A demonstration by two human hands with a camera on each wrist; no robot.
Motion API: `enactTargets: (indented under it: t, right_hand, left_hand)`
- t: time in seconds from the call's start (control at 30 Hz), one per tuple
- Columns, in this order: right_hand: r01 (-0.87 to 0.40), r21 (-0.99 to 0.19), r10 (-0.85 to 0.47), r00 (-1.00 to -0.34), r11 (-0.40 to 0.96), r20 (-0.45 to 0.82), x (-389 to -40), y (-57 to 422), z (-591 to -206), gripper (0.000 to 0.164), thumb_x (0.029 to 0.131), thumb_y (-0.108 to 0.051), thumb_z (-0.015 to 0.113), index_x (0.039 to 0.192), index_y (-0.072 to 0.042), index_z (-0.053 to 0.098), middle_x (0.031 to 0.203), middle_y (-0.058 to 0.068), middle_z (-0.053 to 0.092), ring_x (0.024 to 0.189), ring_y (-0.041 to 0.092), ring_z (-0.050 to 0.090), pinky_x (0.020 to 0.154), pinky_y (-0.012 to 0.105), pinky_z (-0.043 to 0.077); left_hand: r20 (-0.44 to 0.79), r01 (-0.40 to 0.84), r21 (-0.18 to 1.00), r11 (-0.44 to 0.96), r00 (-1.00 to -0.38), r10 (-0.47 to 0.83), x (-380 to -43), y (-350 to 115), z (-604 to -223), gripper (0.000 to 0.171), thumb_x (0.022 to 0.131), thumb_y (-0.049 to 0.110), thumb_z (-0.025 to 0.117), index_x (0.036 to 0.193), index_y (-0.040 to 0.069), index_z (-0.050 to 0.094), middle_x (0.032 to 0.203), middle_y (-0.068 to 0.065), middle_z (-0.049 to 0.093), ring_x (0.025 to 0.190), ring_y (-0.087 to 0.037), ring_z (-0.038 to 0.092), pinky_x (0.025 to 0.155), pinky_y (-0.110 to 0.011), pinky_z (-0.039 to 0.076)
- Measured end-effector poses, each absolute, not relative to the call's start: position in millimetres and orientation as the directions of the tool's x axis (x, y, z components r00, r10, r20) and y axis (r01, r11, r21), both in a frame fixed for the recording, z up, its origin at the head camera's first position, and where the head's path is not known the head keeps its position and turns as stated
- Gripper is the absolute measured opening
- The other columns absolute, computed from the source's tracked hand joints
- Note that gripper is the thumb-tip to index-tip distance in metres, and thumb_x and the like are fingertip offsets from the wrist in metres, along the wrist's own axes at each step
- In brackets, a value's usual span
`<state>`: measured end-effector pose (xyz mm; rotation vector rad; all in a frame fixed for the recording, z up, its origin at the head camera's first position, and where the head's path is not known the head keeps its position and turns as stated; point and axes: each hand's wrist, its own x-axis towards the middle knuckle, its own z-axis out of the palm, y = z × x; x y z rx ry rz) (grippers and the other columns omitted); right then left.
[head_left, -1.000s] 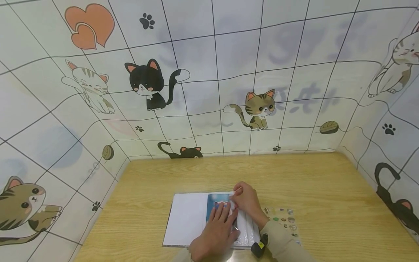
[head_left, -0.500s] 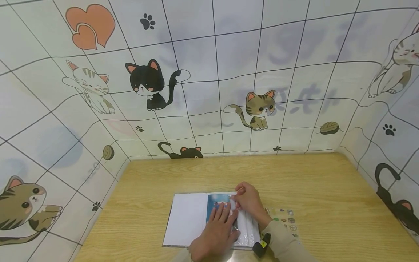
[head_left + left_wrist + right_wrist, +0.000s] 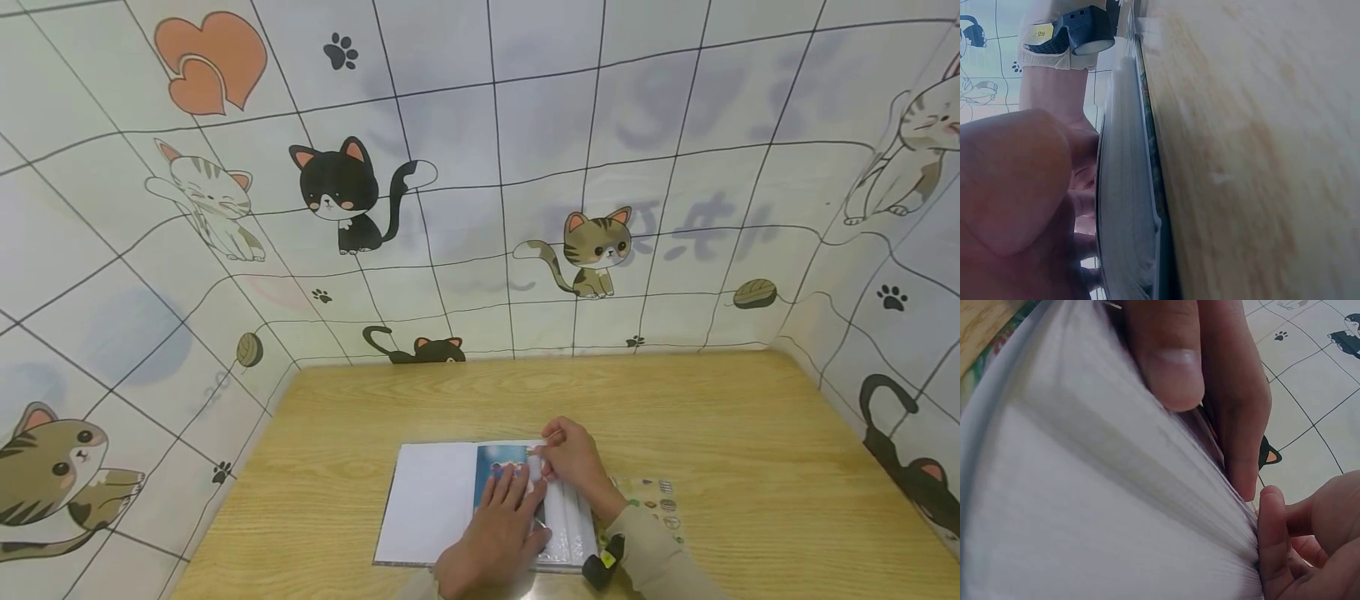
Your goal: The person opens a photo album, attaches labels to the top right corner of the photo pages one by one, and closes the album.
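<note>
A photo album (image 3: 435,500) lies spread on the table, with a blank white page at left and a blue picture (image 3: 491,457) under a clear glossy sleeve at right. My left hand (image 3: 495,525) rests flat on the picture, fingers straight, covering much of it. At the album's upper right corner, my right hand (image 3: 572,457) pinches the edge of the page between thumb and bent fingers. In the right wrist view its thumb (image 3: 1175,369) lies along the page edge (image 3: 1116,456), with the left hand (image 3: 1329,544) close by. The left wrist view shows the thick stack of pages (image 3: 1125,175) edge-on.
A clear sheet with small printed pictures (image 3: 667,505) lies right of the album, partly under the right sleeve (image 3: 652,550). A black wrist camera (image 3: 602,567) sits by the album's lower right corner. Cat-patterned walls (image 3: 465,167) close off the wooden table (image 3: 337,417).
My right hand has slid slightly to the right along the album's top corner, showing a little more of the picture's edge. The left hand stays in place.
</note>
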<state>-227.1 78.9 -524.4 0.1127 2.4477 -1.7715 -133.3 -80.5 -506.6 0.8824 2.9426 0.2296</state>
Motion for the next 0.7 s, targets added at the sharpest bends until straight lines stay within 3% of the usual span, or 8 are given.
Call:
enactTargets:
  t: [0.43,0.57,0.7]
  right_hand:
    - [0.124,-0.961,-0.052,-0.989,0.249,-0.141,-223.0,91.7,-518.9,0.018,0.087,0.005,0.066,0.104,0.003,0.06,0.084,0.013,0.061,0.057,0.018,0.064,0.052,0.03,0.055]
    - [0.055,-0.938,-0.06,-0.995,0.342,-0.08,-218.4,99.4,-514.7,0.016,0.087,0.0,0.067,0.103,0.0,0.064,0.087,0.009,0.063,0.064,0.016,0.062,0.055,0.028,0.054]
    - [-0.047,-0.87,-0.078,-0.997,0.49,0.01,-209.3,104.9,-508.7,0.013,0.088,-0.005,0.069,0.101,-0.006,0.068,0.091,0.004,0.066,0.079,0.016,0.062,0.068,0.031,0.054]
  left_hand:
    - [-0.068,0.502,0.274,0.821,-0.841,0.537,-135.3,-81.0,-505.4,0.058,0.103,0.045,0.041,0.153,0.015,0.038,0.161,-0.018,0.025,0.15,-0.039,0.018,0.117,-0.06,0.022]
    - [-0.059,0.5,0.31,0.809,-0.839,0.541,-135.1,-82.0,-504.6,0.058,0.103,0.044,0.04,0.152,0.012,0.039,0.161,-0.021,0.025,0.149,-0.041,0.018,0.116,-0.061,0.022]
    - [-0.04,0.495,0.372,0.785,-0.836,0.547,-135.9,-84.0,-505.7,0.057,0.103,0.041,0.043,0.152,0.011,0.039,0.16,-0.023,0.024,0.149,-0.043,0.017,0.116,-0.063,0.02]
